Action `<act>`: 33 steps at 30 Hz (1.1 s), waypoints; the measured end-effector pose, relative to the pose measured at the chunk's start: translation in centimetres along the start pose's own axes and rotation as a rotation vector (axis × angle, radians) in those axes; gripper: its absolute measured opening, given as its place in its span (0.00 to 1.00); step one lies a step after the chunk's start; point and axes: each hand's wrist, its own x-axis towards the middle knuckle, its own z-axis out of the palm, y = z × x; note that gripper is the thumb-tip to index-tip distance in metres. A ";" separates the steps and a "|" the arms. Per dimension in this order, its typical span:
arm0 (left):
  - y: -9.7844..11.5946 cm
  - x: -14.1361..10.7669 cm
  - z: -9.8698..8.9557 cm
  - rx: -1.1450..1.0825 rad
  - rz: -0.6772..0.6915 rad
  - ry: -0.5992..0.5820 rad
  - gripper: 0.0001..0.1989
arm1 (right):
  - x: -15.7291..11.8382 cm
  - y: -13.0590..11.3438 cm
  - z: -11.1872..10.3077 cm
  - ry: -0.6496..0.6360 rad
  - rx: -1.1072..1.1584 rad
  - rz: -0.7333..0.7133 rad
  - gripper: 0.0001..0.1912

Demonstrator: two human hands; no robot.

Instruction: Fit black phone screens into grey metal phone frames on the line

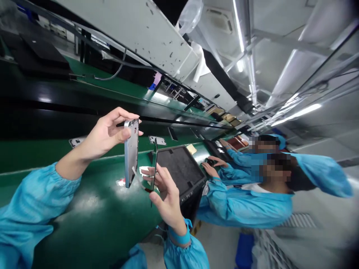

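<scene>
My left hand grips a silver-blue phone frame by its top end, holding it upright above the green bench. My right hand holds a thin dark panel edge-on, just right of the frame and close to it. A thin strip hangs between the frame's lower end and my right fingers. Both sleeves are blue.
A black tray lies on the bench to the right. Two more phone frames rest farther back by a black conveyor. Two co-workers in blue coats work at the bench on the right. A grey shelf runs overhead.
</scene>
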 end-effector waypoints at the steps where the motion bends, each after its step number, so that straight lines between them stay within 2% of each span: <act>1: 0.1 0.0 -0.1 0.003 0.004 -0.013 0.23 | -0.1 -0.2 -0.3 -0.015 -0.019 -0.005 0.36; 6: 0.1 -0.2 0.3 0.061 -0.008 -0.059 0.22 | 0.5 -1.2 0.2 -0.008 -0.081 -0.014 0.38; 10: -0.2 -0.2 0.9 0.121 0.028 -0.064 0.19 | 1.6 -0.7 2.6 0.101 0.049 -0.019 0.36; 16: -0.2 0.0 1.6 0.187 -0.031 -0.002 0.19 | 2.4 1.0 5.6 0.173 0.230 -0.040 0.37; 24: -0.5 0.3 2.1 0.307 -0.072 0.063 0.19 | 3.0 2.8 6.7 0.192 0.246 -0.091 0.37; 30: 0.1 0.2 1.6 0.346 -0.101 0.139 0.19 | 4.5 3.6 7.0 0.204 0.192 -0.133 0.39; 33: -0.1 -0.2 1.9 0.327 -0.151 0.191 0.22 | 5.6 4.0 7.1 0.209 0.156 -0.168 0.36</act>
